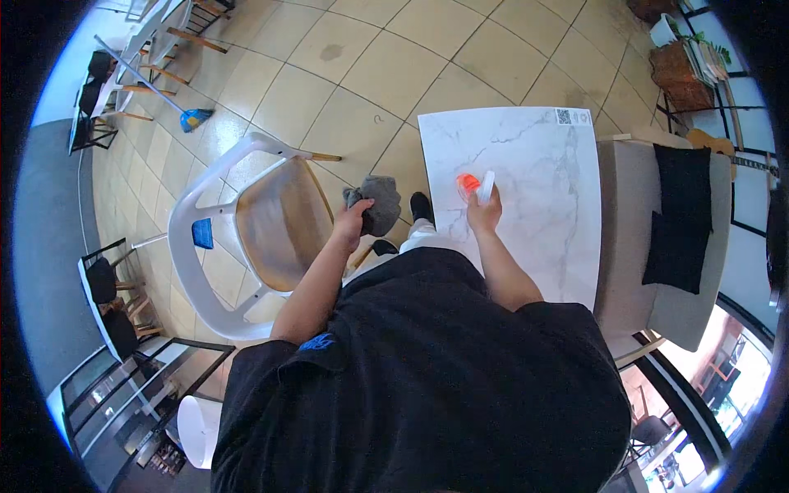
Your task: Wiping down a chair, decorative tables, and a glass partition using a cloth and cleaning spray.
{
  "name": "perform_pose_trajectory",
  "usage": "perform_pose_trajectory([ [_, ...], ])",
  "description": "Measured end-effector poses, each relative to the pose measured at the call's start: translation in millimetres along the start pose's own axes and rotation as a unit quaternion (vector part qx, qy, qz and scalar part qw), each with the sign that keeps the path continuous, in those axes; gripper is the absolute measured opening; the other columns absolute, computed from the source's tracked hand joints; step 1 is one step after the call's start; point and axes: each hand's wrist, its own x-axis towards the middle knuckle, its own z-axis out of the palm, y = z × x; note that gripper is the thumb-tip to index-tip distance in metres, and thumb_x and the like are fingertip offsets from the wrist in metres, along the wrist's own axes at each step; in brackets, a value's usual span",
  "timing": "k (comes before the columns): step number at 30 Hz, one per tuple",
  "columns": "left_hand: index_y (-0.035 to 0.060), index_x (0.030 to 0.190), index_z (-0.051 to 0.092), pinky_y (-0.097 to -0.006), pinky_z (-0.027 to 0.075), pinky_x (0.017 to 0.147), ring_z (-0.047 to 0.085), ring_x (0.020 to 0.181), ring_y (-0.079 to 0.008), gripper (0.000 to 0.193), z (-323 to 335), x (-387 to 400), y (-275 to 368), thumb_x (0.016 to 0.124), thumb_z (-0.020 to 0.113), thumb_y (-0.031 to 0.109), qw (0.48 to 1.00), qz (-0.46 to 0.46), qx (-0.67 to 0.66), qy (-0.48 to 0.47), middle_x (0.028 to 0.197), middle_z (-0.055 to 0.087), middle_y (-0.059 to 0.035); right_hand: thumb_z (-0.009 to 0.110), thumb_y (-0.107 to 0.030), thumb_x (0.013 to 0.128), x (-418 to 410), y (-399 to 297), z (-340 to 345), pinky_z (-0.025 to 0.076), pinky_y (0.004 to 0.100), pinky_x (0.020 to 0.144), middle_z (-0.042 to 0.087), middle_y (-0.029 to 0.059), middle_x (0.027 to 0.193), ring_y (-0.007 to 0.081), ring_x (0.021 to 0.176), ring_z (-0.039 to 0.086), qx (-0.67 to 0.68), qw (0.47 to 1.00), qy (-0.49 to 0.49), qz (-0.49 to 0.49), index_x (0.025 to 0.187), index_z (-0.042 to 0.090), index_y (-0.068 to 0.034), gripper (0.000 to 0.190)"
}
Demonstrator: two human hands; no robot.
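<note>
My left hand grips a crumpled grey cloth, held above the floor between the chair and the table. The white-framed chair, with its brown wooden seat, stands just left of that hand. In my right hand is a small bottle with a see-through orange-red body and a white top, apparently a spray bottle. It is over the white marble-patterned table; whether its base touches the tabletop I cannot tell.
A beige sofa with black cushions stands along the table's right side. On the tiled floor at upper left rests a blue broom. A blue brush head shows through the chair's frame. White chairs line the far left.
</note>
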Motion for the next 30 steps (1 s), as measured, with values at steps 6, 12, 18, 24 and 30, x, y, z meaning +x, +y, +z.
perform_pose_trajectory([
  [6, 0.0035, 0.096, 0.052, -0.0345, 0.047, 0.062, 0.056, 0.072, -0.0214, 0.032, -14, 26, -4, 0.069, 0.06, 0.019, 0.998, 0.01, 0.025, 0.053, 0.084, 0.056, -0.0079, 0.06, -0.02, 0.066, 18, -7, -4, 0.041, 0.0392, 0.076, 0.057, 0.015, 0.09, 0.0307, 0.087, 0.053, 0.013, 0.995, -0.085, 0.053, 0.099, 0.052, -0.009, 0.035],
  [12, 0.0028, 0.092, 0.054, -0.0341, 0.047, 0.061, 0.056, 0.07, -0.0197, 0.028, -18, 43, 29, 0.068, 0.06, 0.016, 0.996, 0.024, 0.001, 0.08, 0.08, 0.056, -0.0073, 0.061, -0.02, 0.064, 48, -38, 4, 0.043, 0.0388, 0.073, 0.059, 0.0143, 0.084, 0.0302, 0.082, 0.055, 0.087, 0.99, -0.106, 0.017, 0.094, 0.055, -0.008, 0.033],
  [18, 0.0023, 0.092, 0.054, -0.0325, 0.048, 0.059, 0.057, 0.069, -0.0193, 0.028, -45, 78, 63, 0.068, 0.059, 0.016, 0.992, 0.038, -0.086, 0.081, 0.08, 0.057, -0.0069, 0.062, -0.021, 0.063, 70, -124, 40, 0.044, 0.0375, 0.072, 0.059, 0.0139, 0.085, 0.0296, 0.081, 0.056, 0.088, 0.981, -0.169, -0.033, 0.093, 0.055, -0.008, 0.033],
  [24, 0.0028, 0.089, 0.054, -0.0335, 0.048, 0.057, 0.057, 0.066, -0.0202, 0.025, -78, 108, 120, 0.068, 0.057, 0.016, 0.967, 0.067, -0.217, 0.119, 0.079, 0.056, -0.0079, 0.062, -0.014, 0.066, 104, -221, 105, 0.044, 0.032, 0.073, 0.06, 0.0117, 0.088, 0.0233, 0.082, 0.058, 0.059, 0.956, -0.275, -0.085, 0.096, 0.055, -0.007, 0.032],
  [30, 0.0026, 0.084, 0.053, -0.0334, 0.047, 0.056, 0.056, 0.064, -0.0197, 0.023, -124, 164, 199, 0.066, 0.058, 0.016, 0.941, 0.072, -0.29, 0.157, 0.074, 0.055, -0.0068, 0.061, -0.01, 0.068, 151, -318, 172, 0.044, 0.0289, 0.077, 0.06, 0.0077, 0.095, 0.0181, 0.086, 0.057, 0.019, 0.903, -0.393, -0.172, 0.101, 0.054, -0.007, 0.034],
])
